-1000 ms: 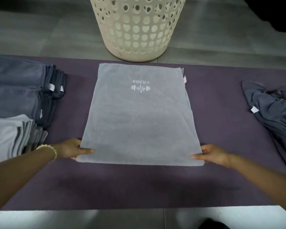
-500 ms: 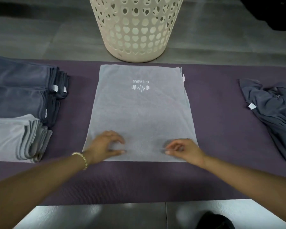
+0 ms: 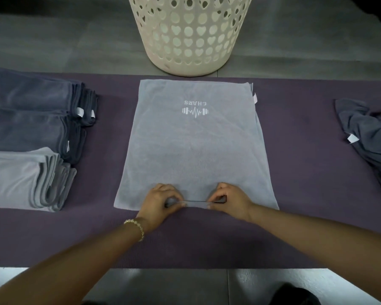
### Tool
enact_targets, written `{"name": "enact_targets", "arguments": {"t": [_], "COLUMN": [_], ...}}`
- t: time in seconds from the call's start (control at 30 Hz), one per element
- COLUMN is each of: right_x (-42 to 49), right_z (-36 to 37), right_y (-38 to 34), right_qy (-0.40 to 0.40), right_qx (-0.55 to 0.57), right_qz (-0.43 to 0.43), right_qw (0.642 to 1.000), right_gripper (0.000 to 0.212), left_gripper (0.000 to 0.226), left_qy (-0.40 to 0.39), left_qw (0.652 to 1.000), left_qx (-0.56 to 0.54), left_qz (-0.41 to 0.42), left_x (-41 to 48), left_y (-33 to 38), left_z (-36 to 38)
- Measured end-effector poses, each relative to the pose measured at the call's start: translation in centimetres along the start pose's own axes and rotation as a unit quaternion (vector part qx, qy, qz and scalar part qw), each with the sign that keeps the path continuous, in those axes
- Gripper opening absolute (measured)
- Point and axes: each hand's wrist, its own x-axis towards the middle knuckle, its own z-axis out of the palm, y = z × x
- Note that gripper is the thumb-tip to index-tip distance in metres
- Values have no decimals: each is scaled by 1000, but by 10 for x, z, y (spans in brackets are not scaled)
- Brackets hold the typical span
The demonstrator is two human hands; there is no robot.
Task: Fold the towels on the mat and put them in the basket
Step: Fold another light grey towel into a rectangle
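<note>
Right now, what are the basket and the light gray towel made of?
Basket: probably moulded plastic, cream, smooth matt walls with punched heart-shaped holes. Light gray towel: likely thin microfibre cloth, finely fuzzy, printed logo; its near edge lifts limply where the fingers pinch it.

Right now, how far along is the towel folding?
Done: folded dark towels and folded light towels stacked on the left of the mat. In hand: left grip and right grip pinch the near edge of the flat grey towel. Left: finish it, fold the crumpled dark towel on the right, move everything to the basket.
</note>
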Motion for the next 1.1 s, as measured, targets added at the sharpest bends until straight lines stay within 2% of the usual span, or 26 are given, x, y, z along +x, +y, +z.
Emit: {"name": "enact_targets", "arguments": {"t": [0.03,0.13,0.17,0.23,0.33,0.4,0.47,0.53,0.6,0.63,0.67,0.7,0.77,0.83,0.87,0.93,0.97,1.03,1.1], "right_x": [1,1,2,8,24,32,38,43,47,50,54,59,69,80,84,92,95,95,92], "right_z": [-4,-16,-23,-42,-78,-100,-114,-125,-137,-144,-152,-160,-174,-184,-187,-188,-186,-176,-164], "right_y": [0,0,-2,-4,-8,-10,-7,-4,-2,-1,0,1,2,1,0,4,12,28,44], "right_qy": [-16,-69,-80,-99,-87,-58,-73,-130,-205,-219,-216,-190,-67,119,211,329,348,328,299], "right_qx": [0,-54,-70,-84,-44,10,18,-3,-72,-101,-120,-131,-123,-41,-10,11,20,60,96], "right_qz": [-1,-14,-9,10,38,53,63,94,144,165,174,170,119,64,51,76,111,206,283], "right_qw": [1000,996,994,991,994,997,995,987,965,956,953,958,983,990,976,941,931,920,906], "right_gripper": [14,26,24,7,34,27,16,10,10,10,11,16,29,18,14,35,48,69,65], "left_gripper": [33,13,10,7,14,30,42,49,67,69,59,40,8,6,15,49,66,94,112], "left_qy": [-15,-78,-108,-153,-206,-282,-335,-321,-270,-242,-220,-197,-125,1,64,140,144,111,64], "left_qw": [999,986,982,975,970,956,934,935,948,953,956,960,975,987,985,970,959,928,889], "left_qx": [-30,-132,-141,-139,-97,-4,72,74,41,19,-1,-12,-6,-8,-18,-36,-38,-37,-47], "left_qz": [-19,-62,-68,-78,-85,-85,-103,-134,-162,-179,-195,-200,-183,-158,-157,-197,-240,-354,-452], "left_x": [4,27,37,56,84,101,113,121,128,132,136,140,151,162,165,169,168,160,146], "left_y": [2,8,10,14,21,20,10,-4,-11,-13,-14,-15,-16,-16,-15,-21,-26,-44,-54], "left_z": [-3,-17,-23,-38,-61,-78,-98,-119,-141,-151,-161,-169,-181,-183,-180,-171,-166,-153,-140]}}
